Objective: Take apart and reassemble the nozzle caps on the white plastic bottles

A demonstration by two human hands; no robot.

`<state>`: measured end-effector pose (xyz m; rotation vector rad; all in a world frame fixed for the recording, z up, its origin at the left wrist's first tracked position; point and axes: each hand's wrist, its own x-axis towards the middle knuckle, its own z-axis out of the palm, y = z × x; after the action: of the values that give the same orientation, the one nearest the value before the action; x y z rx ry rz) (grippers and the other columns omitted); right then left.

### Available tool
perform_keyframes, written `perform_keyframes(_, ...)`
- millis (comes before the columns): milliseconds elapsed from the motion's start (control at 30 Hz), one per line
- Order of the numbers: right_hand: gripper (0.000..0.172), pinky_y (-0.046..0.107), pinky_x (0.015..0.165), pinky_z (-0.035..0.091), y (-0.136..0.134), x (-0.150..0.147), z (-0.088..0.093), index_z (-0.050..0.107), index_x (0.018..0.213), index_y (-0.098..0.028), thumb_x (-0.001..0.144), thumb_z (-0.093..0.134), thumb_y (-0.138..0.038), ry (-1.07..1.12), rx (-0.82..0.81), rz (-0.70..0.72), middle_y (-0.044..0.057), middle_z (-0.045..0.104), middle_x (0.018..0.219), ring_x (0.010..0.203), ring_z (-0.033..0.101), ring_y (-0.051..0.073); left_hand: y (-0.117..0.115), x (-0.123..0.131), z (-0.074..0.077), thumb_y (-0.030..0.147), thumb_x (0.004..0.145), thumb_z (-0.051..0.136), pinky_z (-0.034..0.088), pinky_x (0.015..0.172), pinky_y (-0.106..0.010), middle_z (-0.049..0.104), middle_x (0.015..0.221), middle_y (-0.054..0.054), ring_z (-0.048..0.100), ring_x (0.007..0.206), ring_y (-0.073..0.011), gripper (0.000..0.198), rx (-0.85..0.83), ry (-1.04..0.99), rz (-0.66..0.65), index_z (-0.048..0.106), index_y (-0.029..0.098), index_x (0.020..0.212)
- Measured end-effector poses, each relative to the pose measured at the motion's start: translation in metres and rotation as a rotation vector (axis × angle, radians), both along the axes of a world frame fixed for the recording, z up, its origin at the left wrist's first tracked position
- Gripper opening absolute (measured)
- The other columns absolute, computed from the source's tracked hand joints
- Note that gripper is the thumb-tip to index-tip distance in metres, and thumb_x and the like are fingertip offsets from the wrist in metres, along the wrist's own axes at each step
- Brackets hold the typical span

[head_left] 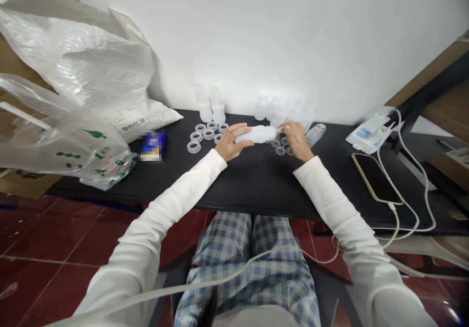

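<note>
My left hand [229,142] is wrapped round a white plastic bottle [258,134] held on its side just above the black table [234,180]. At the bottle's neck end my right hand [296,139] has its fingers pinched together; what they hold is too small to make out. Several clear plastic rings [203,135] lie left of my left hand, and a few more rings [281,147] lie under the bottle. Two upright bottles [211,106] stand at the wall behind the rings.
More white bottles [273,109] stand by the wall, and a clear one [315,133] lies on its side. Large plastic bags [73,97] fill the left end, with a blue packet [154,145] beside them. A phone [376,178], cables and a white box [368,134] lie right.
</note>
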<state>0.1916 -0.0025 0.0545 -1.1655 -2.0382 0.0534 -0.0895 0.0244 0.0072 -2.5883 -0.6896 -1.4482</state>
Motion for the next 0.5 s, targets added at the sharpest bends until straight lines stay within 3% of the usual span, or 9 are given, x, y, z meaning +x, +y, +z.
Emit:
perform_keyframes(133, 0.037, 0.06, 0.099, 0.038, 0.011, 0.027, -0.002, 0.064, 0.114, -0.018, 0.101, 0.044, -0.046, 0.07, 0.256, -0.529, 0.018, 0.059, 0.12, 0.114, 0.051, 0.034, -0.004, -0.003, 0.002, 0.039, 0.095, 0.059, 0.048, 0.107, -0.053, 0.064, 0.123, -0.011, 0.059, 0.126, -0.0276, 0.016, 0.006, -0.101, 0.109, 0.064, 0.027, 0.105)
perform_keyframes(200, 0.035, 0.062, 0.097, 0.038, 0.017, 0.037, -0.005, 0.061, 0.118, -0.014, 0.095, 0.053, -0.04, 0.085, 0.277, -0.709, 0.022, 0.056, 0.122, 0.113, 0.049, 0.037, -0.007, -0.003, 0.003, 0.04, 0.093, 0.063, 0.047, 0.107, -0.052, 0.063, 0.126, -0.011, 0.059, 0.123, -0.0277, 0.023, -0.006, -0.166, 0.1, 0.06, 0.026, 0.111)
perform_keyframes(267, 0.031, 0.064, 0.095, 0.038, 0.02, 0.043, -0.009, 0.061, 0.114, -0.012, 0.093, 0.055, -0.035, 0.072, 0.223, -0.785, 0.022, 0.057, 0.113, 0.108, 0.05, 0.037, -0.009, -0.001, 0.004, 0.043, 0.09, 0.066, 0.047, 0.106, -0.051, 0.062, 0.126, -0.012, 0.059, 0.121, -0.028, 0.033, -0.042, -0.22, 0.093, 0.056, 0.025, 0.116)
perform_keyframes(367, 0.025, 0.066, 0.094, 0.038, 0.022, 0.046, -0.011, 0.062, 0.109, -0.012, 0.095, 0.048, -0.027, 0.057, 0.153, -0.788, 0.02, 0.058, 0.105, 0.103, 0.052, 0.037, -0.01, 0.003, 0.005, 0.049, 0.09, 0.066, 0.046, 0.106, -0.051, 0.061, 0.124, -0.013, 0.059, 0.119, -0.0282, 0.041, -0.085, -0.276, 0.094, 0.052, 0.024, 0.119)
perform_keyframes(500, 0.032, 0.061, 0.098, 0.038, 0.017, 0.044, -0.002, 0.06, 0.117, -0.015, 0.103, 0.037, -0.033, 0.148, 0.275, -0.747, 0.023, 0.057, 0.116, 0.109, 0.051, 0.036, -0.011, 0.005, 0.007, 0.056, 0.09, 0.063, 0.046, 0.106, -0.049, 0.061, 0.119, -0.012, 0.06, 0.117, -0.0271, 0.046, -0.145, -0.364, 0.08, 0.049, 0.023, 0.119)
